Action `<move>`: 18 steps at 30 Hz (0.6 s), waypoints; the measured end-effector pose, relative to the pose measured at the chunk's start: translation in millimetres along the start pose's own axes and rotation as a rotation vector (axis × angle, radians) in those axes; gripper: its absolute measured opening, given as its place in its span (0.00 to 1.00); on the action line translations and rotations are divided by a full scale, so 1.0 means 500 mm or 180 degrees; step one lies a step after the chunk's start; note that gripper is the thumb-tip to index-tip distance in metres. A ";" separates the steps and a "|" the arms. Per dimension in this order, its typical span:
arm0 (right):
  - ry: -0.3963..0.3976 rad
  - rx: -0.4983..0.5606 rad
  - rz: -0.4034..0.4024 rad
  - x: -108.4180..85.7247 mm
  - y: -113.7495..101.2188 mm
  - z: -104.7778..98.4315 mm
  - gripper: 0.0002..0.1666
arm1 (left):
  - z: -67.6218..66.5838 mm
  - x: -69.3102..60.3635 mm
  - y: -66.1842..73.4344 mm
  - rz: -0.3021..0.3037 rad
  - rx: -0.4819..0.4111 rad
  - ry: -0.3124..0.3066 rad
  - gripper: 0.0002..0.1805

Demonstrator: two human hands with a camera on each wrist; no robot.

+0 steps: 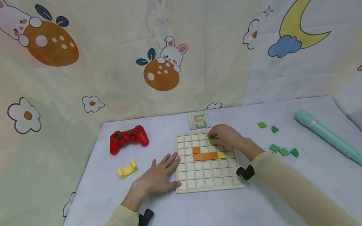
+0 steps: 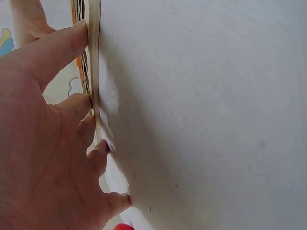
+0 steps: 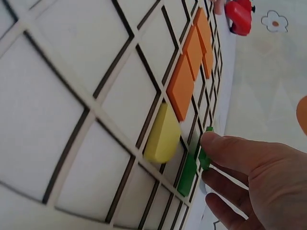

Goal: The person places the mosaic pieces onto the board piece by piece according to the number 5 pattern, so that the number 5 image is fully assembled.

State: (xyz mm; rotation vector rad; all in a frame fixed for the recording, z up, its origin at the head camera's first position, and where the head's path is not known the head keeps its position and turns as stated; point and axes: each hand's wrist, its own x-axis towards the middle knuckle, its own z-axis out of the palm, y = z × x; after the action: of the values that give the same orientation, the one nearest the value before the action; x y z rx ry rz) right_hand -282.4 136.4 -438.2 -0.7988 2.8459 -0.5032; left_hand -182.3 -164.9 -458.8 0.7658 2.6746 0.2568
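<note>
A pale gridded board (image 1: 194,185) lies on the table with several orange tiles (image 1: 205,156) and a yellow tile (image 1: 222,155) in its cells. My left hand (image 1: 157,177) is spread, its fingertips and thumb against the board's left edge. Over the upper right of the board, my right hand (image 1: 226,136) pinches a small green tile (image 3: 205,159) between thumb and fingers. Close by, another green tile (image 3: 187,177) sits in a cell in the right wrist view. The right hand hides the board's top right corner in the head view.
Several green tiles (image 1: 284,151) lie right of the board, beside a teal pen-shaped object (image 1: 332,138). A small gridded pattern card (image 1: 199,120) is behind the board. To the left are a red game controller (image 1: 127,138) and a yellow curved block (image 1: 128,169).
</note>
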 end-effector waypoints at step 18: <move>-0.0020 0.0054 0.0029 0.003 -0.005 0.019 0.18 | 0.000 0.000 0.001 -0.0023 -0.0031 0.0006 0.45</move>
State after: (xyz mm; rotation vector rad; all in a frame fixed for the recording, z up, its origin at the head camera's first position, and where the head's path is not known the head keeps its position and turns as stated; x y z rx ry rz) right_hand -280.3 130.7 -446.3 -0.7829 2.8342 -0.5220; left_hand -182.2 -164.3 -458.6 0.7530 2.6756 0.2685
